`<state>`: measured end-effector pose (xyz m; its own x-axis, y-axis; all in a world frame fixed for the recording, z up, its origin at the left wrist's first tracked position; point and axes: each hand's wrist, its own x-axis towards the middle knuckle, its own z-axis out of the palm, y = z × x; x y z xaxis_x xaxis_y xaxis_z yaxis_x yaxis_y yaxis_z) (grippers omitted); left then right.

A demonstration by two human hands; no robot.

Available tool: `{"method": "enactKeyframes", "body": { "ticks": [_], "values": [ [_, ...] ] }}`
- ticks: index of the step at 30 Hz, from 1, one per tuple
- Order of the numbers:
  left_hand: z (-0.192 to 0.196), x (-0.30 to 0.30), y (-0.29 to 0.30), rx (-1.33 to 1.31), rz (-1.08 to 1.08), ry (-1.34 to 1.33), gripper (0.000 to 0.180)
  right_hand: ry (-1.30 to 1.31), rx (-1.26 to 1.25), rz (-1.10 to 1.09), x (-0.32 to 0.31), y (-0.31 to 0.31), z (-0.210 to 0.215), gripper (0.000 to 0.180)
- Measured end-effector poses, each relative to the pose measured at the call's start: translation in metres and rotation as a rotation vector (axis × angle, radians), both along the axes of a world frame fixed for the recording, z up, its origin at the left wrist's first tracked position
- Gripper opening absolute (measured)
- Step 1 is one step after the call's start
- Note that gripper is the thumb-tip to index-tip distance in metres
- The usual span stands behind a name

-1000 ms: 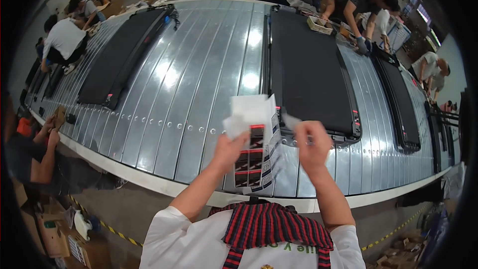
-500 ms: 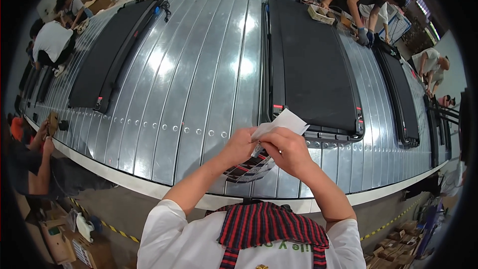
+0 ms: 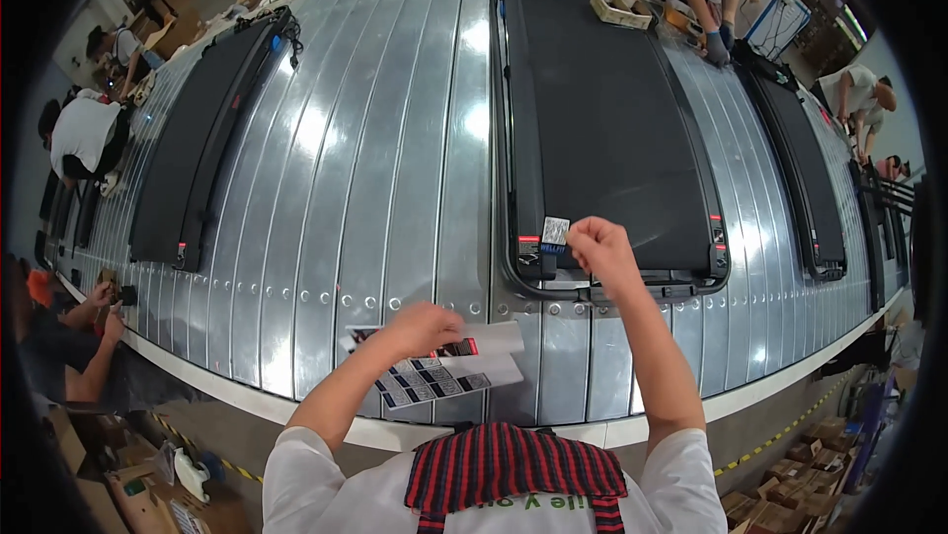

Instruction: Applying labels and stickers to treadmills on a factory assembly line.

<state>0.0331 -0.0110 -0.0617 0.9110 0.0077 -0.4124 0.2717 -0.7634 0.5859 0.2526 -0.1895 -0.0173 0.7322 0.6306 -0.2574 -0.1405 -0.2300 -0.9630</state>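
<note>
We lean over a big, shiny metal surface point(image 3: 336, 198). A long black machine point(image 3: 602, 119) lies just past our right hand point(image 3: 604, 249). Our left hand's point(image 3: 423, 329) bent fingers hold label paper point(image 3: 434, 383) with blue print, underneath them. Our right hand pinches a small lettered sticker point(image 3: 555, 232), white and blue, at that hand's left.
</note>
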Motion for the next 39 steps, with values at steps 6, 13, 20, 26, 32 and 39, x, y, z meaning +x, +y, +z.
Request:
{"method": "enactKeyframes", "body": {
  "ticks": [6,13,20,26,32,39],
  "values": [
    [-0.031,0.046,-0.001,0.221,-0.189,-0.197,0.009,0.197,-0.166,0.083,0.059,0.032,-0.07,0.009],
    [-0.038,0.077,0.001,0.238,-0.211,-0.366,0.015,0.289,-0.199,0.164,0.068,0.049,-0.093,0.009],
    [-0.032,0.09,0.0,0.206,-0.25,-0.417,0.016,0.313,-0.222,0.13,0.068,0.057,-0.097,0.009],
    [-0.033,0.093,0.003,0.2,-0.253,-0.445,0.015,0.307,-0.227,0.089,0.064,0.057,-0.095,0.009],
    [-0.035,0.097,0.004,0.194,-0.257,-0.494,0.011,0.306,-0.206,0.073,0.063,0.057,-0.097,0.009],
    [-0.032,0.101,0.007,0.188,-0.23,-0.521,0.008,0.302,-0.185,0.046,0.062,0.059,-0.1,0.007]
  ]
}}
